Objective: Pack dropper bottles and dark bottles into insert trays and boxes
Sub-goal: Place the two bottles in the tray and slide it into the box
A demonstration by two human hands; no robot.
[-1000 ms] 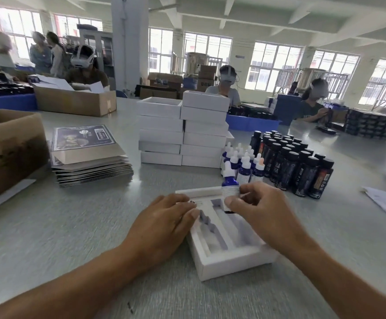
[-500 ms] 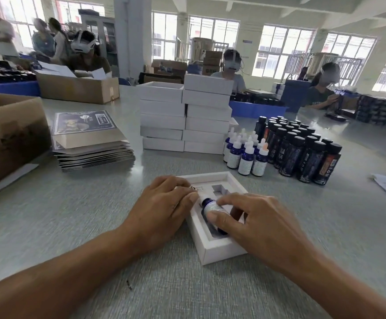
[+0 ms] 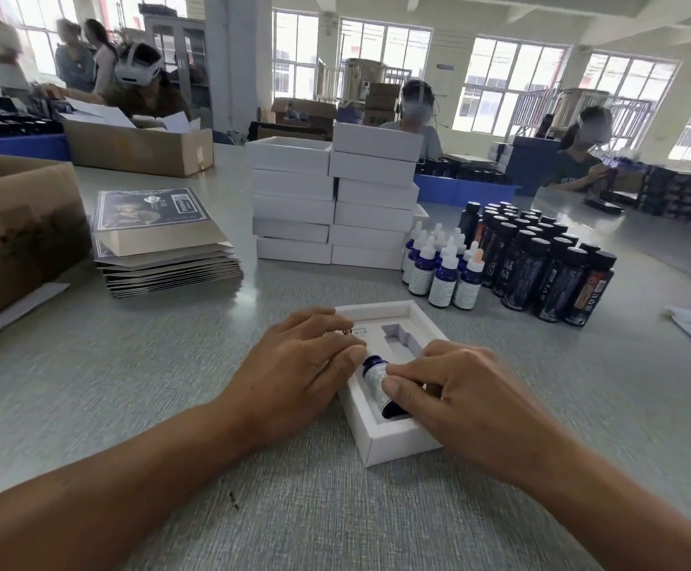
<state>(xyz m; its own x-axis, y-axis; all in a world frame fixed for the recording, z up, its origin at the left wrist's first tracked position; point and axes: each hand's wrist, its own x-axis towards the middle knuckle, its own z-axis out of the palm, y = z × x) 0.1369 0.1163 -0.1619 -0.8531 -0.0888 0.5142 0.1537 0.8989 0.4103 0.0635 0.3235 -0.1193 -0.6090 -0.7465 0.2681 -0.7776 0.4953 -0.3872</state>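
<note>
Glass, by the look of it, so the small blue dropper bottle with a white label (image 3: 379, 383) should handle as light, rigid and breakable, smooth enough to slip; its labelled barrel is the safest place to take hold, not the narrow dropper end. It lies on its side in the middle slot of the white card insert tray (image 3: 393, 440), low centre of the frame. The right hand (image 3: 459, 399) has thumb and curled fingers pinched on the bottle's barrel, pressing it down. The left hand (image 3: 300, 375) lies flat with relaxed fingers on the tray's left part, gripping nothing. A second cut-out slot further up the tray is unfilled. More blue dropper bottles (image 3: 442, 267) and tall dark bottles with black caps (image 3: 541, 263) stand grouped right of centre, beside stacked white boxes (image 3: 335, 199). The grey speckled worktop (image 3: 150, 364) looks hard and smooth. Behind is a bright, windowed workroom with other seated people.
</note>
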